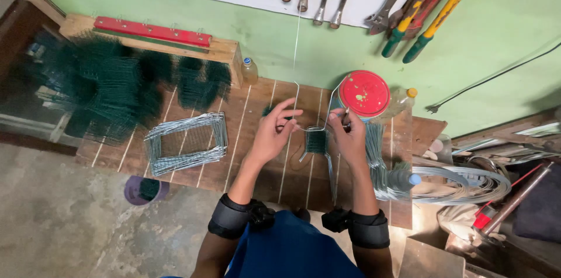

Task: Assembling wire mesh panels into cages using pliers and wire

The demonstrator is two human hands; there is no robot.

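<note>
Both my hands are over a wooden slatted workbench (257, 155). Between them sits a small piece of green wire mesh (316, 141), framed by a thin bent silver wire (297, 88) that rises up toward the wall. My left hand (273, 134) pinches the wire at the mesh's left side, fingers curled. My right hand (348, 134) grips the wire on the right side, near a red-lidded can. Black bands wrap both wrists.
A stack of bent silver wire frames (186, 142) lies at the left. Dark green mesh bundles (111, 88) pile behind it. The red-lidded can (364, 93), a coil of wire (461, 183) and plastic bottles stand right. Spanners and pliers hang on the green wall.
</note>
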